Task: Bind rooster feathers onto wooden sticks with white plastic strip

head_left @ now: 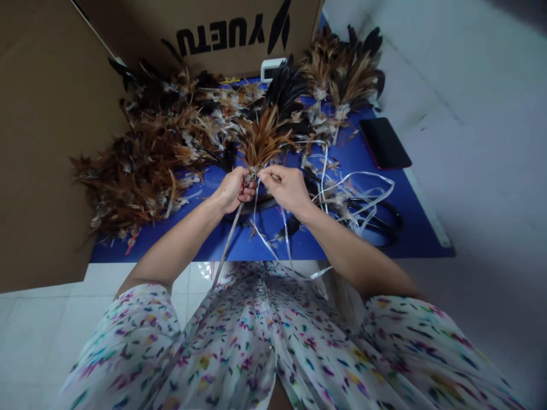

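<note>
My left hand is closed around the base of a feather duster, where its feathers meet a thin stick. Brown feathers fan out away from me, with longer black ones beyond them. The stick slants down towards my lap. At the base of the feathers, my right hand is closed in a pinch with thumb and forefinger; what lies between the fingertips is too small to make out. White plastic string hangs slack from between the hands and loops down past the table edge.
Loose brown feathers heap up on the left of the blue table. Feather bunches lie at the back right, near a phone. Tangled white string and a black coil lie on the right. Cardboard boxes stand behind and left.
</note>
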`<state>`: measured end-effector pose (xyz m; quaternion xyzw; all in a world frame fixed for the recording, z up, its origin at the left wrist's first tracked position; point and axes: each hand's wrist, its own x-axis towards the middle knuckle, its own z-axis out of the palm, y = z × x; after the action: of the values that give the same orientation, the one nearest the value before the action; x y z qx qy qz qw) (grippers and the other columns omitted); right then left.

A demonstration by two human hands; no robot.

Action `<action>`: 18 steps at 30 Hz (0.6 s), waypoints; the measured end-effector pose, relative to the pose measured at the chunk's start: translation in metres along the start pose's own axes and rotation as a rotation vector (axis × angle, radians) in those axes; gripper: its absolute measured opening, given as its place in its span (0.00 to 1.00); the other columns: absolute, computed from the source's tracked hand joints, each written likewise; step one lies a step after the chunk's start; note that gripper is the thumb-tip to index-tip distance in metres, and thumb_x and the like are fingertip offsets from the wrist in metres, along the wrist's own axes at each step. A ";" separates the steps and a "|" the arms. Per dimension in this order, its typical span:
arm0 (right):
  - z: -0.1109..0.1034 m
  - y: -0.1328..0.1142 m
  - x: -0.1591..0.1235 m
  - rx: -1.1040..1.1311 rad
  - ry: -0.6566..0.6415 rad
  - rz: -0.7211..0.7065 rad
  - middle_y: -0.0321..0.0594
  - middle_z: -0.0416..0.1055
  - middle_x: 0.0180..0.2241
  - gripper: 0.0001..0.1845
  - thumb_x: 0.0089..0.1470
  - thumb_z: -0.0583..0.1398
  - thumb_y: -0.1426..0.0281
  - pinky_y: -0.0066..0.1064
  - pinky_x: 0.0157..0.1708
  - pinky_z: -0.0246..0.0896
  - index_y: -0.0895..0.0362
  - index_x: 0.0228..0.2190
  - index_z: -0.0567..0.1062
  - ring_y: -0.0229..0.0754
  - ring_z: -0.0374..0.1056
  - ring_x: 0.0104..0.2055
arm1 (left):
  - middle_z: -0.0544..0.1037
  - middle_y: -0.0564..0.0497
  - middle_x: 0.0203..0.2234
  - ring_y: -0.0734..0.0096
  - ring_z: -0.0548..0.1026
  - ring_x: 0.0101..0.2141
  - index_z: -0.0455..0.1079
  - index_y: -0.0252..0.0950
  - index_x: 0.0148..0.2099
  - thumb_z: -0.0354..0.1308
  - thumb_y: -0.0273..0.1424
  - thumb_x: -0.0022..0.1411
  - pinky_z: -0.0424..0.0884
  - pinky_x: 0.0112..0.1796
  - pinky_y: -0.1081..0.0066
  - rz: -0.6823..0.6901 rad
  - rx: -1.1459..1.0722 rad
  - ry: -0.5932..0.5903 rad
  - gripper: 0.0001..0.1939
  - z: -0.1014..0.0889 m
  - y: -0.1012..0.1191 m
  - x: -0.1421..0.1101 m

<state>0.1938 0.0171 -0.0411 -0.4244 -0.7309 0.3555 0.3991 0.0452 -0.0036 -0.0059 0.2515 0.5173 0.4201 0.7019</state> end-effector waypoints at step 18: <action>-0.007 -0.001 -0.001 -0.170 0.030 -0.025 0.37 0.72 0.25 0.15 0.58 0.56 0.65 0.30 0.31 0.52 0.59 0.32 0.81 0.36 0.62 0.27 | 0.59 0.57 0.21 0.82 0.58 0.19 0.62 0.36 0.34 0.54 0.27 0.61 0.50 0.19 0.81 0.388 0.302 0.080 0.03 0.013 -0.032 0.001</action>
<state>0.1995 0.0174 -0.0379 -0.4527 -0.7577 0.2808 0.3770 0.0677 -0.0180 -0.0270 0.4312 0.5438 0.4746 0.5414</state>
